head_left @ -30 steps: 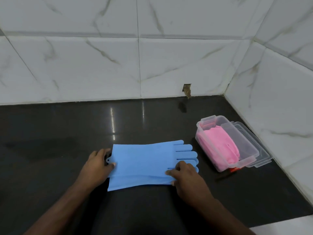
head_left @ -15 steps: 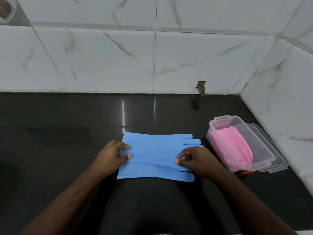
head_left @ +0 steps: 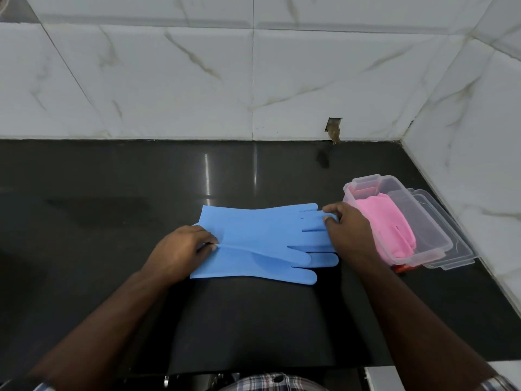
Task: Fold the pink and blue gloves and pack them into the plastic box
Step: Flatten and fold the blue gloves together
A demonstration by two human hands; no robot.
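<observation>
The blue gloves (head_left: 259,241) lie flat, one on the other, on the black counter (head_left: 112,193), cuffs to the left and fingers to the right. My left hand (head_left: 177,249) pinches the upper glove's cuff edge at the left. My right hand (head_left: 349,232) holds the fingertips at the right end. The folded pink gloves (head_left: 392,230) fill the left side of the clear plastic box (head_left: 431,238), which stands open just right of my right hand.
The box's clear lid (head_left: 456,249) lies under and to the right of the box, close to the white tiled side wall (head_left: 479,136). A small red thing (head_left: 401,268) peeks out at the box's near corner. The back wall has a chipped hole (head_left: 334,128).
My right hand slid from the glove's palm area out to the fingertips on the right. My left hand now pinches the cuff edge. The glove fingers have spread apart.
</observation>
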